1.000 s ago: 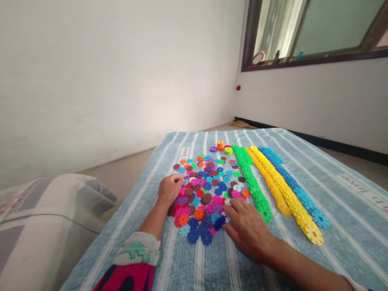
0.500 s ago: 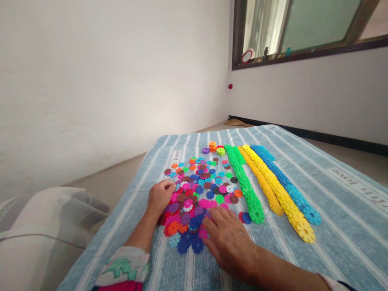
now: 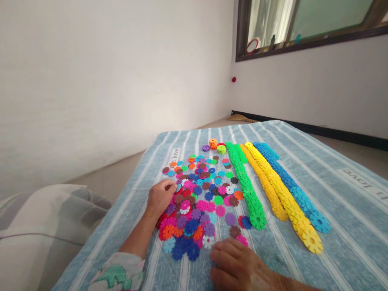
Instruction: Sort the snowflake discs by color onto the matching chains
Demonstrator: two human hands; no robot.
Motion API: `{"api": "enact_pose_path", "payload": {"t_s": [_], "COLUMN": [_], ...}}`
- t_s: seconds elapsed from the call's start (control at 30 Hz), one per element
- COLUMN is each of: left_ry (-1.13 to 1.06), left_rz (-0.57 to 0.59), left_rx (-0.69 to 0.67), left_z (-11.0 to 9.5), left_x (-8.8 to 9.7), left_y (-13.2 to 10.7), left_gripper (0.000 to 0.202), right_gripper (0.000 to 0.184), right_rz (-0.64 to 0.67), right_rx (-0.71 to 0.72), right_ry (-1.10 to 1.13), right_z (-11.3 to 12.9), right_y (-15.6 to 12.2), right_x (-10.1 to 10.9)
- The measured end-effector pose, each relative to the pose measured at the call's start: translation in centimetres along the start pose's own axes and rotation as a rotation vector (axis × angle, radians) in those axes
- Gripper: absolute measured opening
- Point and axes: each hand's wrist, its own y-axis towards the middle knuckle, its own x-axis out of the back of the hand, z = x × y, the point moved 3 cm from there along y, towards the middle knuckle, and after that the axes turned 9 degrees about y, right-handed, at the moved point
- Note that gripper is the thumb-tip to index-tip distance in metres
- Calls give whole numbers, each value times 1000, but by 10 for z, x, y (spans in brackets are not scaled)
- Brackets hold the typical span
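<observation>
A loose heap of small snowflake discs in many colours point(image 3: 203, 193) lies on a blue striped sheet point(image 3: 303, 254). My left hand point(image 3: 160, 197) rests at the heap's left edge with its fingers curled in a pinch on the discs; what they hold is hidden. My right hand point(image 3: 239, 266) lies on the sheet just below the heap, fingers bent and close together, near a white disc point(image 3: 208, 241) and a pink disc point(image 3: 241, 240). To the right run long overlapped rows of discs: green point(image 3: 247, 190), yellow point(image 3: 281, 194) and blue point(image 3: 291, 186).
Small stacks of orange point(image 3: 213, 143) and light green discs point(image 3: 221, 148) stand at the far end of the heap. A grey pillow point(image 3: 39, 226) lies at the left beside the bed. White walls, bare floor and a dark-framed window point(image 3: 303, 28) are beyond.
My right hand has drawn back toward me, off the heap's near edge, uncovering several discs. My left hand has stayed at the heap's left side. The view has shifted slightly.
</observation>
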Motion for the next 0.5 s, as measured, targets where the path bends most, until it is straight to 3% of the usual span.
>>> {"api": "enact_pose_path", "payload": {"t_s": [0.2,0.33,0.5], "left_ry": [-84,-199,-195], "left_rz": [27,125,184], "left_rx": [9,-36,-92], "left_z": [-13,-26,-40], "left_x": [-1,-6,-6], "left_y": [-8,-16,-22], "left_gripper": [23,24,22], "right_gripper": [21,20,20], "right_rz": [-33,-69,-56], "right_rx": [8,35,69], "right_ry": [-7,-7,-25], "right_z": [-8,-11,-16], "right_y": [-8,-10,-17], "right_x": [-14,-20,-34]}}
